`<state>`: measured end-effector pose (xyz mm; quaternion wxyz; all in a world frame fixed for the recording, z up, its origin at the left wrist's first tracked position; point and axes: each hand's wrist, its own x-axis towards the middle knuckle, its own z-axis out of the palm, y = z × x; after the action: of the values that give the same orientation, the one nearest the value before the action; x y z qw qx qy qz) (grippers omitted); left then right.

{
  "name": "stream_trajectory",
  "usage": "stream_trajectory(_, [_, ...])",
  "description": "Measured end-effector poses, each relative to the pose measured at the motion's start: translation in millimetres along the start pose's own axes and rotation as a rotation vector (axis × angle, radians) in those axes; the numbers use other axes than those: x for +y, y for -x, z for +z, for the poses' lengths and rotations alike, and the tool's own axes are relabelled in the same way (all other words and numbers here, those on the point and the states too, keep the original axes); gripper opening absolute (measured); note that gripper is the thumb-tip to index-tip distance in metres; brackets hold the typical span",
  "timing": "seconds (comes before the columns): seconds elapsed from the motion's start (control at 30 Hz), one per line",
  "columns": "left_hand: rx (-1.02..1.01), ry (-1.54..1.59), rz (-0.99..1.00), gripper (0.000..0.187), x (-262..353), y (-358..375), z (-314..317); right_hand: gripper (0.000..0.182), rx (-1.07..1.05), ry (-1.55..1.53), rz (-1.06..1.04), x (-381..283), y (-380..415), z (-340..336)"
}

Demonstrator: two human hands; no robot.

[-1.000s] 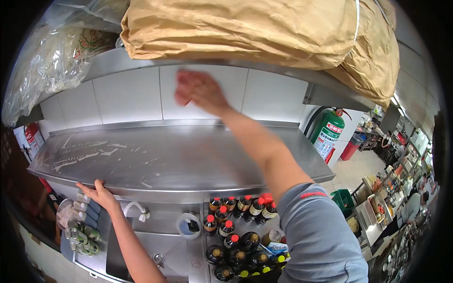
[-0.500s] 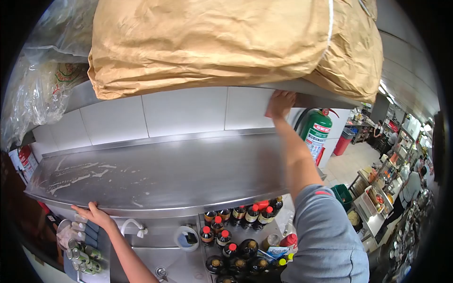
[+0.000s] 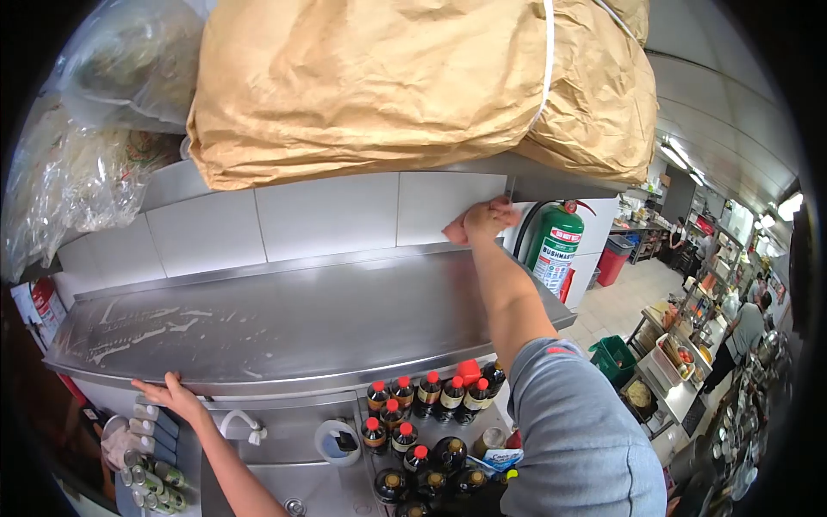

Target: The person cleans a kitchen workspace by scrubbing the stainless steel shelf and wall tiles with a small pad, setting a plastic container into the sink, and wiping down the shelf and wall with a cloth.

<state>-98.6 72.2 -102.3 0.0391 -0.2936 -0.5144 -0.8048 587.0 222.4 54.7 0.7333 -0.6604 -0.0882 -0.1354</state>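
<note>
At the right end of the white tile wall [image 3: 332, 215], my right hand [image 3: 489, 219] is closed on a pink cloth [image 3: 457, 229] and presses it to the tiles, just above the back lip of a metal shelf [image 3: 345, 302]. White streaks of liquid [image 3: 155, 327] and scattered drops mark the shelf's left part. My left hand [image 3: 175, 398] touches the shelf's front edge, thumb up and fingers stretched out to the left, with nothing held. A green fire extinguisher [image 3: 556, 246] hangs right beside my right hand.
Overhead, a large brown paper sack [image 3: 362, 86] and plastic bags [image 3: 95, 164] overhang an upper shelf. Below are a sink [image 3: 319, 487], a faucet [image 3: 243, 424], several dark bottles [image 3: 431, 392] and cans [image 3: 151, 478]. Other people [image 3: 748, 332] stand far right in the kitchen.
My right hand has come down from the underside of the upper shelf to the lower tiles, moving left with the cloth. My left hand stays at the shelf edge. The view has shifted slightly.
</note>
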Motion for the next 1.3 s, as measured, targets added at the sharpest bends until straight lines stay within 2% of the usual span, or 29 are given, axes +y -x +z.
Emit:
stream_trajectory(0.03, [-0.006,-0.067,0.019,0.084,-9.3,-4.6,-3.3,0.078,-0.089,0.076,0.222,4.5,-9.4,0.9])
stream_trajectory(0.07, [-0.008,-0.134,0.040,0.083,-10.5,-6.3,-4.4,0.072,-0.175,0.245,0.076,-0.1,-15.6,-11.0])
stream_trajectory(0.13, [-0.014,-0.045,0.013,0.082,-12.3,-4.7,-2.2,0.062,-0.351,0.578,-0.221,-7.3,-36.7,-38.9])
stream_trajectory(0.17, [-0.015,-0.031,0.011,0.082,-13.8,-6.0,-2.6,0.055,-0.169,0.949,-0.554,77.1,-107.3,37.9])
stream_trajectory(0.23, [-0.015,-0.055,0.028,0.082,-23.8,-12.4,-6.2,0.052,-0.027,0.591,-0.863,64.0,-92.3,-14.3])
stream_trajectory(0.3, [-0.001,-0.055,0.039,0.081,-20.0,-13.2,-6.3,0.057,-0.052,0.037,-0.772,69.5,-92.3,-25.1])
stream_trajectory(0.37, [0.008,-0.020,0.047,0.081,-18.3,-10.2,-3.1,0.061,-0.308,0.970,-0.736,41.5,-88.7,-22.8])
stream_trajectory(0.43, [0.040,0.046,0.050,0.082,-24.9,-13.0,-0.3,0.064,-0.340,1.105,-0.466,31.0,-60.0,0.9])
stream_trajectory(0.5, [0.014,-0.005,0.051,0.083,-33.1,-16.3,-5.1,0.061,-0.103,0.838,-0.393,63.8,-44.8,32.3])
stream_trajectory(0.53, [0.003,-0.029,0.058,0.083,-28.2,-18.3,-5.6,0.058,0.037,0.900,-0.512,73.6,-41.1,35.3])
stream_trajectory(0.57, [-0.032,0.022,-0.021,0.083,-20.4,-15.6,-6.2,0.057,0.179,0.955,-0.633,80.3,-43.4,37.0])
stream_trajectory(0.67, [-0.034,-0.033,-0.024,0.084,-25.5,-17.0,-8.1,0.058,-0.095,1.089,-0.814,76.4,-85.3,1.6])
stream_trajectory(0.7, [-0.036,-0.041,-0.018,0.084,-27.3,-18.6,-8.5,0.059,-0.328,0.813,-0.723,68.4,-105.4,-18.0])
stream_trajectory(0.77, [-0.038,-0.058,-0.005,0.085,-31.9,-21.6,-8.0,0.063,-0.524,0.426,-0.578,43.8,-105.0,-35.7])
stream_trajectory(0.83, [-0.014,-0.079,0.044,0.085,-40.3,-22.7,-9.3,0.069,-0.476,0.260,-0.481,42.8,-84.4,-52.9])
stream_trajectory(0.9, [0.006,-0.123,0.081,0.085,-33.4,-20.8,-6.3,0.072,-0.158,0.486,-0.668,80.3,-68.5,-14.9])
stream_trajectory(0.93, [-0.019,-0.082,0.034,0.085,-24.8,-16.4,-6.4,0.073,0.009,0.598,-0.756,94.7,-61.0,-0.6])
stream_trajectory(0.97, [-0.036,-0.041,-0.010,0.085,-14.3,-12.2,-6.9,0.072,-0.203,0.308,-0.593,91.0,-41.8,-10.2])
stream_trajectory(1.0, [-0.049,0.000,-0.051,0.085,-7.3,-11.8,-6.7,0.072,-0.231,0.318,-0.590,81.0,-38.8,-23.1])
stream_trajectory(1.07, [-0.041,-0.129,0.028,0.085,-35.8,-23.9,-9.6,0.071,-0.293,0.325,-0.584,74.6,-46.0,-28.8])
stream_trajectory(1.1, [-0.042,-0.196,0.066,0.085,-47.1,-29.5,-11.2,0.065,-0.416,0.935,-0.523,48.8,-58.5,-41.3])
stream_trajectory(1.2, [-0.040,-0.115,0.028,0.086,-30.2,-21.5,-8.0,0.049,-0.474,0.355,-0.144,75.8,-101.0,-10.7])
stream_trajectory(1.3, [-0.043,-0.100,0.000,0.086,-22.5,-18.5,-7.1,0.052,-0.316,0.936,-0.116,55.7,-52.6,25.6])
